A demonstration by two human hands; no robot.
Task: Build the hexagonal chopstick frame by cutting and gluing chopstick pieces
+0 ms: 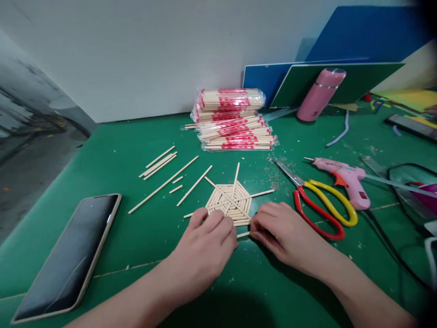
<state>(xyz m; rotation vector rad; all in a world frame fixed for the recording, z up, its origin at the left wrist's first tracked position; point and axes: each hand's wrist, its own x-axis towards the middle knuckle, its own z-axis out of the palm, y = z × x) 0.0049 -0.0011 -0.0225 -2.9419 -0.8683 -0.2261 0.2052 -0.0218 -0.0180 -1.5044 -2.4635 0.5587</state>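
A hexagonal web of round wooden chopstick pieces [235,198] lies flat on the green table, with longer sticks crossing at its middle and jutting past its edges. My left hand [208,246] is closed at its near left side, fingers bent and their tips hidden. My right hand [287,232] pinches at the near right corner. Between both hands, just off the near edge, a short chopstick piece [243,235] runs from one set of fingers to the other. Loose chopstick pieces [194,186] of several lengths lie to the left of the web.
Plastic-wrapped chopstick packs [235,125] are piled at the back. Right of the web are scissors [300,184] with red and yellow handles and a pink glue gun [344,177] with its cord. A phone [68,255] lies left. A pink bottle [321,95] stands before leaning boards [362,79].
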